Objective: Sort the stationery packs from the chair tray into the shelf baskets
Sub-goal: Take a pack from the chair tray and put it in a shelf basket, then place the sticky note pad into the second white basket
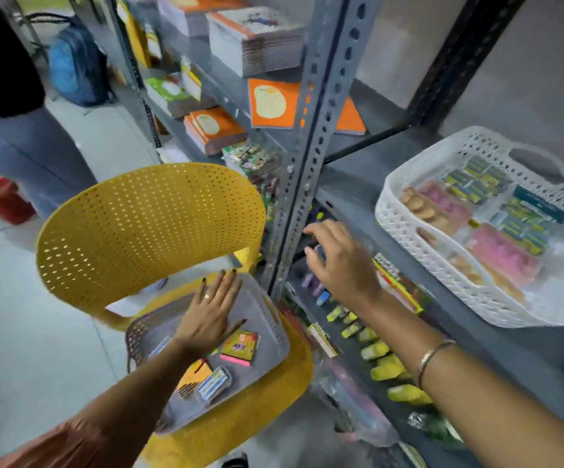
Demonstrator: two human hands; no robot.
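A grey perforated tray rests on the seat of a yellow chair. In it lie a yellow-and-pink sticky-note pack, a clear pack with blue-white contents and an orange pack. My left hand hovers flat over the tray, fingers spread, holding nothing. My right hand reaches into the lower shelf beside the grey upright post, fingers curled around a small dark item that is mostly hidden. A white lattice basket with pink, blue-green and brown packs sits on the shelf at the right.
The grey slotted shelf post stands between chair and shelf. Yellow and coloured small items line the lower shelf. Stacks of orange notebooks fill the shelves behind. A person in jeans stands at the left near a blue backpack.
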